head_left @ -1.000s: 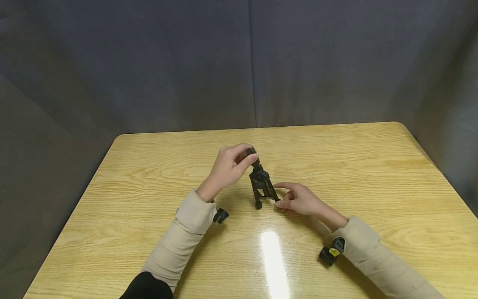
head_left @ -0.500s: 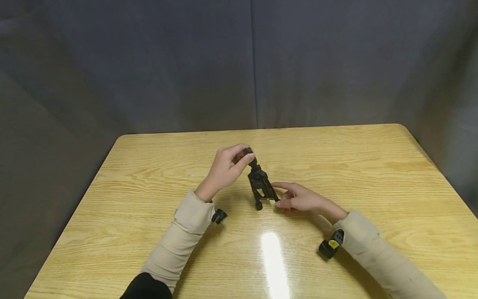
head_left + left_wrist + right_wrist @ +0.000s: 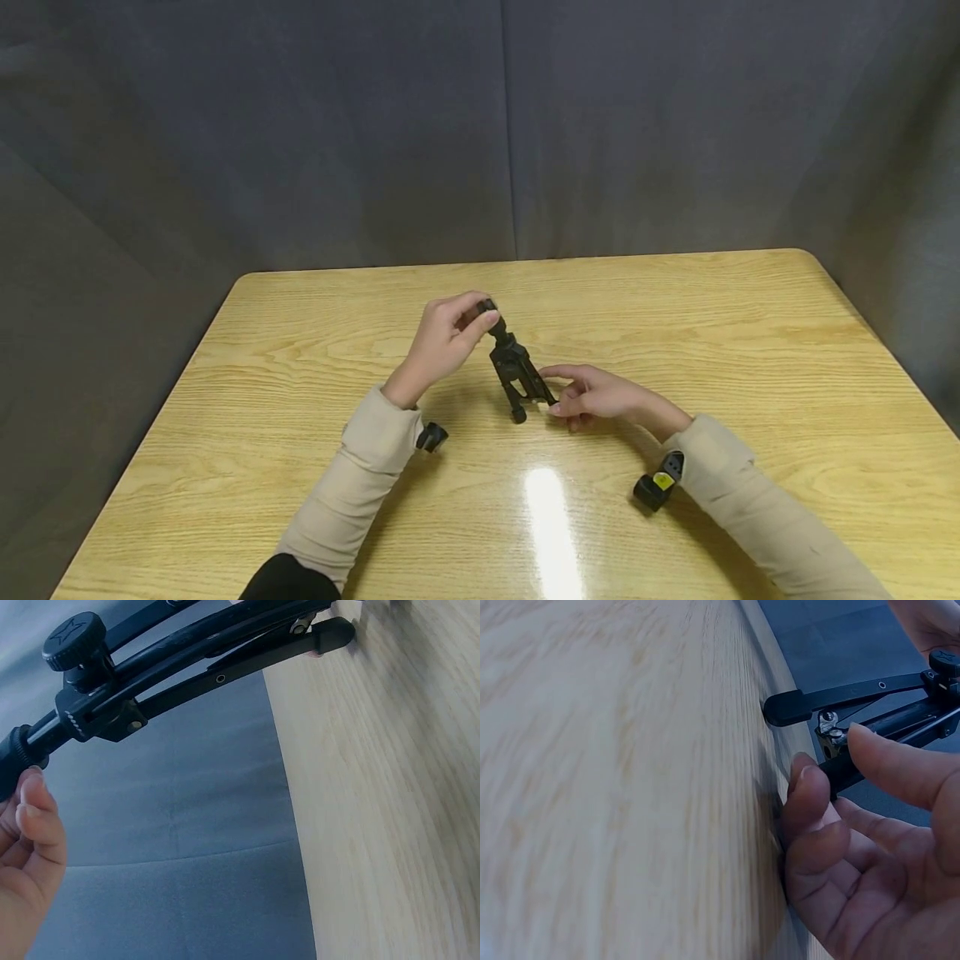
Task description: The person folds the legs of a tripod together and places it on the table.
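A small black tripod (image 3: 512,360) stands tilted on the table, its top leaning left. My left hand (image 3: 442,337) pinches its top end between thumb and fingers. In the left wrist view, a round knob (image 3: 73,643) sticks out from the tripod's body, and the left fingers (image 3: 37,825) are at the collar beyond it. Low on the tripod's right side, my right hand (image 3: 596,396) holds the end of a leg. The right wrist view has the thumb and fingers of that hand (image 3: 877,862) around the leg end, partly hiding it, beside another leg's rounded foot (image 3: 787,709).
The wooden table (image 3: 300,333) reaches back to a dark grey curtain (image 3: 375,150). Small black cameras sit on the left wrist (image 3: 432,437) and the right wrist (image 3: 656,486). A bright light reflection lies on the front of the tabletop.
My left hand has moved left and slightly down with the tripod's top, so the tripod leans further left. The right hand has stayed at the leg, shifting only slightly left.
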A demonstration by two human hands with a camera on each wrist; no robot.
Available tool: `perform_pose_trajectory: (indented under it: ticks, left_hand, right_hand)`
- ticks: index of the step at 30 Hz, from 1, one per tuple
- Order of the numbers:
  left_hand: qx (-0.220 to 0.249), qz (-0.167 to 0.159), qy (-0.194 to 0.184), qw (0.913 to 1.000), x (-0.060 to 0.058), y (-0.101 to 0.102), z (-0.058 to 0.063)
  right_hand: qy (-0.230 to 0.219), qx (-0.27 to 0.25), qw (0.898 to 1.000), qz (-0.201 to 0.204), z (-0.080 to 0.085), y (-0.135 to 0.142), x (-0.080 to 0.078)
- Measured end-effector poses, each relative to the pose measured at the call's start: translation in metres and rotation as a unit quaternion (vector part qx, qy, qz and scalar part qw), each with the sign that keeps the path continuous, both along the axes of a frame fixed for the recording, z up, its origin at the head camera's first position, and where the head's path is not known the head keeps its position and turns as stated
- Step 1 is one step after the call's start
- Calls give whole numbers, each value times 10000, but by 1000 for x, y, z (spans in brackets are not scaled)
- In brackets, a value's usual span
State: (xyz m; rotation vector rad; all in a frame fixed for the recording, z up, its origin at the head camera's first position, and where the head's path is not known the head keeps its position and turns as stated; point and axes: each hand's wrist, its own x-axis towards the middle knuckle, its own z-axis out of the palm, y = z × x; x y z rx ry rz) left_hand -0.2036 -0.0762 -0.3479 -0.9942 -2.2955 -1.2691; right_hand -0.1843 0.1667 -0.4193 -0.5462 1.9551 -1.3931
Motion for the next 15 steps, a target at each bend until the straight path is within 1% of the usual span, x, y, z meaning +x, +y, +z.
perform_pose_trajectory:
  ticks: [6, 15]
  left_hand:
    - [88, -8, -12, 10000, 2, -4, -2]
    - [251, -8, -329, 9991, 7, -10, -1]
  right_hand:
    - [-3, -71, 10000, -4, -1, -2, 0]
    - [-225, -325, 9991, -160, -5, -2, 1]
